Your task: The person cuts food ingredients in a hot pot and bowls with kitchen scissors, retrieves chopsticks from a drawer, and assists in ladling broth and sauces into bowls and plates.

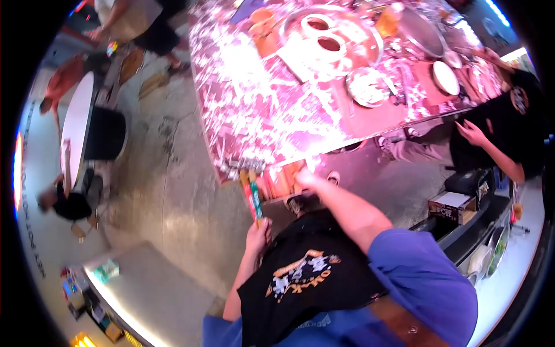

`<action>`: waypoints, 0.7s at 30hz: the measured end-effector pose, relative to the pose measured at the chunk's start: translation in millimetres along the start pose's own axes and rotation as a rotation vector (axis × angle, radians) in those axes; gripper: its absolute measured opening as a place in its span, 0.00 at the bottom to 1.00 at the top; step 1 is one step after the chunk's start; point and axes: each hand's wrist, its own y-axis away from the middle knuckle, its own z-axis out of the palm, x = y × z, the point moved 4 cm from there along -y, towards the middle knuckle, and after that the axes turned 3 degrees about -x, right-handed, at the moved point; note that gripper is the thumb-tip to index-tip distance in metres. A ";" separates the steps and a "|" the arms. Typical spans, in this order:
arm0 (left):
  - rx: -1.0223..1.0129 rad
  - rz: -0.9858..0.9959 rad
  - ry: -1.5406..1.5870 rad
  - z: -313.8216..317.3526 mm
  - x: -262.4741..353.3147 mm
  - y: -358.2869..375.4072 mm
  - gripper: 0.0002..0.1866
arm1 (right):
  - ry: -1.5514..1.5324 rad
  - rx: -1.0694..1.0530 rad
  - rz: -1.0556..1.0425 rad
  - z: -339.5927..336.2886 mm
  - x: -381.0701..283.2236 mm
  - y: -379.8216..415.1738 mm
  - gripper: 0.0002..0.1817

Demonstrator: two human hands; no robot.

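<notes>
At the lower middle, my left hand [259, 234] is closed around the lower end of slim long sticks with red and green bands [254, 196]. They look like chopsticks in printed sleeves, and their brown tips point up toward the table. My right hand [307, 177] reaches over an open drawer [298, 196] under the table's near edge. Several orange-brown long pieces [277, 183] lie side by side in it, close to my fingers. Bright light washes out those fingers, so whether they grip a piece cannot be made out.
The patterned table [254, 110] bears a large round tray [361, 43], a plate [368, 87] and a white dish [446, 78]. A person in black [497, 127] stands at right, beside a black counter [471, 217]. Other people are around a white-topped round table [79, 118]. A metal counter [167, 289] is at lower left.
</notes>
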 end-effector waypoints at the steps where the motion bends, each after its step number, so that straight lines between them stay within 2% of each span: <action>1: 0.001 0.010 -0.005 1.7 3.9 2.3 0.10 | -0.116 -0.087 0.077 -8.0 -5.6 11.6 0.18; 2: -0.007 0.019 -0.013 4.6 6.5 2.8 0.10 | -0.287 -0.201 0.154 -8.6 4.8 14.4 0.16; 4: -0.015 0.007 -0.054 7.4 9.5 0.2 0.11 | -0.293 -0.344 0.192 -21.0 0.6 36.8 0.10; 8: -0.051 -0.010 -0.096 14.7 1.7 -17.3 0.11 | -0.367 -0.272 0.176 -21.3 11.6 51.6 0.11; 10: -0.094 0.069 -0.171 25.8 4.6 -26.1 0.10 | -0.513 -0.249 0.153 -25.1 6.6 63.2 0.13; 14: -0.078 0.103 -0.175 47.0 -4.7 -48.6 0.09 | -0.309 -0.216 0.098 -29.5 16.2 76.9 0.14; 16: -0.097 0.162 -0.200 56.9 -7.5 -57.2 0.09 | -0.311 -0.226 0.106 -28.0 18.7 81.8 0.15; 19: 0.020 0.320 -0.273 72.1 -10.1 -70.7 0.12 | -0.536 -0.346 0.121 -19.6 18.3 99.6 0.14; 21: 0.145 0.421 -0.422 78.1 -20.3 -90.6 0.12 | -0.523 -0.353 0.169 -14.1 21.6 111.4 0.14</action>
